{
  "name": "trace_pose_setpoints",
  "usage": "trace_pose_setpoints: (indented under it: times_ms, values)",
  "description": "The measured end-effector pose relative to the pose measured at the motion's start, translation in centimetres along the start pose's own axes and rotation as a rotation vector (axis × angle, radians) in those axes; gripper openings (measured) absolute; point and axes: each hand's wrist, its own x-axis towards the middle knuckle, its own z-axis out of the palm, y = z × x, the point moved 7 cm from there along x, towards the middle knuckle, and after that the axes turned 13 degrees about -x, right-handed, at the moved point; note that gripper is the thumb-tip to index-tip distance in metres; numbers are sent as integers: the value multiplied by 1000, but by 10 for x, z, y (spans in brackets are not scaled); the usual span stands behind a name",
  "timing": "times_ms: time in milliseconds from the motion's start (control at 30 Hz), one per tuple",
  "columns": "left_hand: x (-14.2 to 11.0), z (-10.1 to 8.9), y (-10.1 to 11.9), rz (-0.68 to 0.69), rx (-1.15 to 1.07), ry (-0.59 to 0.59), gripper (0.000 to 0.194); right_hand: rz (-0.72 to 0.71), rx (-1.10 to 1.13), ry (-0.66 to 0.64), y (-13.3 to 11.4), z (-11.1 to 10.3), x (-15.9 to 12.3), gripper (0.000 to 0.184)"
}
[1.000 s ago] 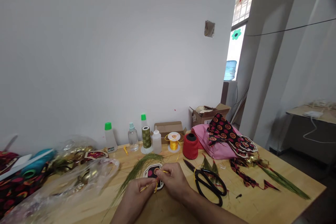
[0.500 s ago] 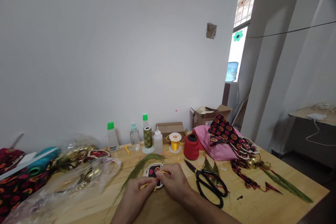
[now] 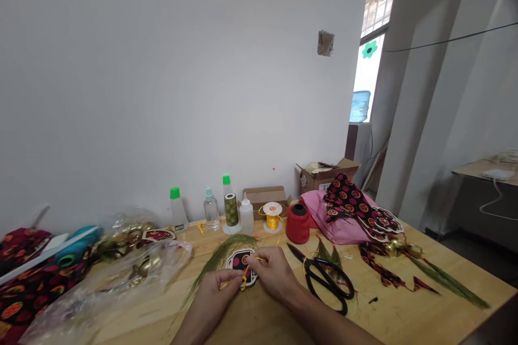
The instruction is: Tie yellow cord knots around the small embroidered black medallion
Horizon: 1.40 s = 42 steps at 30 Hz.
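A yellow cord (image 3: 244,279) runs between my two hands, with a small knot or loop near its middle. My left hand (image 3: 220,294) pinches one side of it between thumb and fingers. Slightly higher and to the right, my right hand (image 3: 273,272) pinches the other side. Just behind the fingers lies a dark patterned fabric piece with a white border (image 3: 238,260), partly covered by my hands. A bundle of green threads (image 3: 216,253) curves from behind that piece down to the left.
Black scissors (image 3: 324,275) lie right of my right hand. Behind stand a red thread cone (image 3: 298,225), a yellow cord spool (image 3: 272,219), a green thread spool (image 3: 231,210) and a white squeeze bottle (image 3: 246,216). Plastic bags with golden bells (image 3: 148,265) lie left; patterned cloth (image 3: 343,199) lies right.
My fingers have drawn slightly apart, and more of the yellow cord and its knot shows between them. The whole view has shifted a little.
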Motion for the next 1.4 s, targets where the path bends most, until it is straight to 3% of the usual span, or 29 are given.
trace_pose_setpoints:
  times_ms: [367,633,1067,1400]
  values:
    - [3,0,1,33,43,18,26,-77,-21,31,2,3,0,29]
    - [0,4,1,45,76,-7,26,-30,-223,53,10,2,2,32]
    - [0,5,7,48,140,15,31,-200,-297,99,-14,-6,-7,31]
    - [-1,3,4,34,73,24,28,-73,-292,65,5,-1,0,34]
